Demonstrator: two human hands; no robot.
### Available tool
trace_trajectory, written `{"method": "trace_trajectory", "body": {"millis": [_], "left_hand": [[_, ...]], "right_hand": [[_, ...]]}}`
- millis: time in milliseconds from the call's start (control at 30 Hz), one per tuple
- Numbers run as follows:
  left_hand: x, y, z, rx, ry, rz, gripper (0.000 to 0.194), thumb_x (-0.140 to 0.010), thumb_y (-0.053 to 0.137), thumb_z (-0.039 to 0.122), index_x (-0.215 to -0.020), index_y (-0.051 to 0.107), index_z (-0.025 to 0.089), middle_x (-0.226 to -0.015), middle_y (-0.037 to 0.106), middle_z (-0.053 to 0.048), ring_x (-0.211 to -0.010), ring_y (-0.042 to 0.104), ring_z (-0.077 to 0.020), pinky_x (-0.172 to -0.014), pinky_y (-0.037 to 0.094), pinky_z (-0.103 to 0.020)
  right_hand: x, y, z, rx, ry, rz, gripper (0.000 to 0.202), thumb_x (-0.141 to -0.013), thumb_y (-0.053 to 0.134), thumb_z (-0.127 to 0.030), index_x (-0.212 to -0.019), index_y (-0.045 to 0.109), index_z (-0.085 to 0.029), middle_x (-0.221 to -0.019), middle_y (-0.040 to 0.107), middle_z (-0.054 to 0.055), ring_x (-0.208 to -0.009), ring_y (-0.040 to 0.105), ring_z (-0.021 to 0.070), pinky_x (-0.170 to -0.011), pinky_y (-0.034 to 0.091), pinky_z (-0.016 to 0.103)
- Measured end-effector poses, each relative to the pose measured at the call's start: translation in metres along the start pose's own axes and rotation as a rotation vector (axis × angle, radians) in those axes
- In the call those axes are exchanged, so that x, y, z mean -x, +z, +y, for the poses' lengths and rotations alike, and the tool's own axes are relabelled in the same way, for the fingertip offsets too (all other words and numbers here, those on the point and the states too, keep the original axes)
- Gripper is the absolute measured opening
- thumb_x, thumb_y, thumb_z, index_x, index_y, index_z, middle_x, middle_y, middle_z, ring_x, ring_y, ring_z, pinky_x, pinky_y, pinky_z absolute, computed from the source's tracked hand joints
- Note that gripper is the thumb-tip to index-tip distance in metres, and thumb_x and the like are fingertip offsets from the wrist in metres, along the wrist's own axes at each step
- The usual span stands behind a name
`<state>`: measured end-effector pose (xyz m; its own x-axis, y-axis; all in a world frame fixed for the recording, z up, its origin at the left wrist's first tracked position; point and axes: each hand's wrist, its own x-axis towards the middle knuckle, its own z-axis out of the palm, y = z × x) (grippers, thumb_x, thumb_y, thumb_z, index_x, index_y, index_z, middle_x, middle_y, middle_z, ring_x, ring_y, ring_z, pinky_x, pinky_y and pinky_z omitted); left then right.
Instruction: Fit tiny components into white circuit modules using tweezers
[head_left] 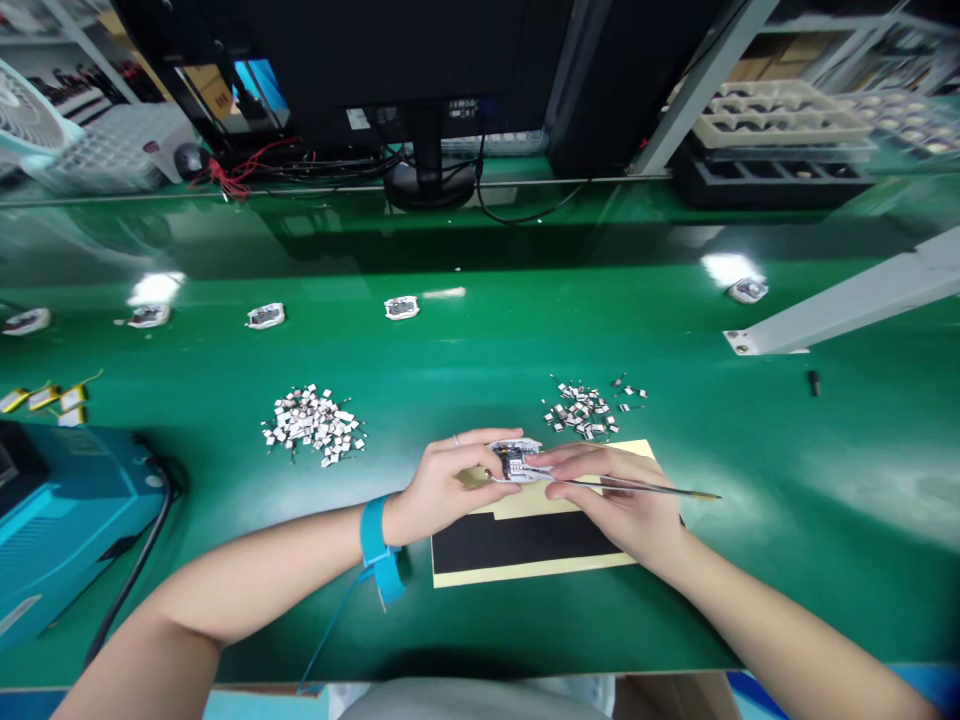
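My left hand (442, 478) pinches the edges of a small white housing (519, 450) with a dark circuit board inside. Between the thumb and fingers of my right hand (641, 505) are slim metal tweezers (664, 489). Their back end sticks out to the right, while the front end is at the housing; whether the tips grip a part is too small to tell. Beneath both hands lies a black sheet with pale yellow borders (517, 545). Piles of tiny white parts with short leads sit beyond my left hand (313, 422) and beyond my right hand (583, 408).
Similar white housings (401, 307) stand spaced along the green bench. At the left are a blue machine (67, 530) and several yellow-edged battery packs (43, 398). A monitor stand (428, 180) is at the back; a white metal brace (847, 295) slants in from the right.
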<state>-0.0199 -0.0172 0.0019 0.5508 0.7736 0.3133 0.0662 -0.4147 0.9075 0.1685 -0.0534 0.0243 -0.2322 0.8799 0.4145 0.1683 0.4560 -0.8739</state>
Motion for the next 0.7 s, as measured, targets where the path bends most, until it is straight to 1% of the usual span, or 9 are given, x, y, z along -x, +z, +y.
{"method": "trace_trajectory", "body": {"millis": [133,233,300,467,600,700], "left_hand": [[0.000,0.000,0.002,-0.012,0.025,-0.011,0.010,-0.067,0.064,0.016,-0.064,0.055,0.012,-0.107,0.059,-0.015,-0.096,0.058,-0.0183,-0.082,0.048,-0.028],[0.000,0.000,0.002,-0.024,0.036,-0.006,0.010,-0.068,0.064,0.016,-0.064,0.055,0.012,-0.107,0.059,-0.015,-0.097,0.058,-0.0186,-0.082,0.048,-0.028],[0.000,0.000,0.002,-0.032,0.042,0.007,0.010,-0.068,0.064,0.016,-0.064,0.055,0.012,-0.107,0.059,-0.015,-0.097,0.058,-0.0183,-0.082,0.048,-0.028],[0.002,0.001,-0.001,-0.044,0.072,0.009,0.010,-0.069,0.063,0.015,-0.064,0.054,0.012,-0.105,0.060,-0.015,-0.099,0.057,-0.0185,-0.082,0.048,-0.027],[0.002,0.001,-0.001,-0.039,0.067,0.018,0.010,-0.068,0.064,0.016,-0.067,0.055,0.012,-0.107,0.059,-0.015,-0.100,0.057,-0.0186,-0.083,0.048,-0.028],[0.000,0.000,-0.001,-0.048,0.096,0.013,0.009,-0.068,0.064,0.015,-0.067,0.056,0.012,-0.107,0.059,-0.016,-0.099,0.057,-0.0191,-0.083,0.048,-0.029]], "right_hand": [[0.001,0.000,0.001,-0.060,0.087,0.057,0.021,-0.067,0.064,-0.004,-0.080,0.060,-0.020,-0.086,0.067,0.002,-0.083,0.062,0.0150,-0.076,0.050,0.027],[-0.001,-0.001,-0.001,-0.173,0.196,0.036,0.018,-0.067,0.064,-0.007,-0.078,0.058,-0.020,-0.085,0.067,0.002,-0.082,0.063,0.0144,-0.076,0.050,0.027],[-0.002,-0.002,-0.002,-0.212,0.238,0.006,0.017,-0.068,0.064,-0.008,-0.078,0.058,-0.020,-0.085,0.067,0.002,-0.083,0.062,0.0140,-0.077,0.050,0.027],[-0.004,0.000,-0.003,-0.207,0.256,-0.007,0.015,-0.069,0.064,-0.009,-0.078,0.057,-0.020,-0.084,0.066,0.001,-0.083,0.062,0.0134,-0.078,0.049,0.027],[-0.001,0.005,-0.002,-0.165,0.248,0.050,0.015,-0.069,0.063,-0.008,-0.076,0.058,-0.021,-0.081,0.067,0.001,-0.080,0.062,0.0132,-0.075,0.049,0.027],[0.002,0.009,-0.002,-0.166,0.229,0.110,0.017,-0.068,0.064,-0.007,-0.075,0.059,-0.021,-0.080,0.067,0.000,-0.080,0.062,0.0131,-0.075,0.049,0.026]]}}
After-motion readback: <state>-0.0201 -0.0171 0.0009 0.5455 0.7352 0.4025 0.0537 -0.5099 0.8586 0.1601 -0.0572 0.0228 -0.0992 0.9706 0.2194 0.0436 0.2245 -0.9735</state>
